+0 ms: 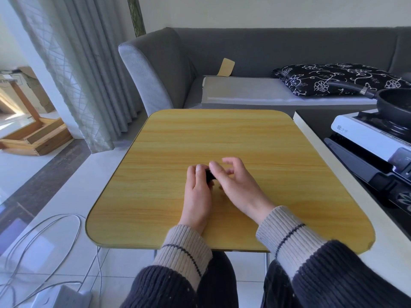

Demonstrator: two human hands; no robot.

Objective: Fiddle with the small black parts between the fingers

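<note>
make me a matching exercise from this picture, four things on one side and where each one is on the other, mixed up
Things:
1. small black object
2. frying pan
3. floral cushion
4. white cables

Places:
A. on the floor, left of the yellow table
B. on the grey sofa
C. between the left hand and the right hand
D. on the portable stove, at the right edge

Pairs: 1-C, 2-D, 3-B, 4-A

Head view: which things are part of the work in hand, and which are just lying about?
In hand:
left hand, gripping a small black object
right hand, fingers spread, beside it
yellow table beneath

Lying about:
pan on stove
cushion on sofa
cables
</note>
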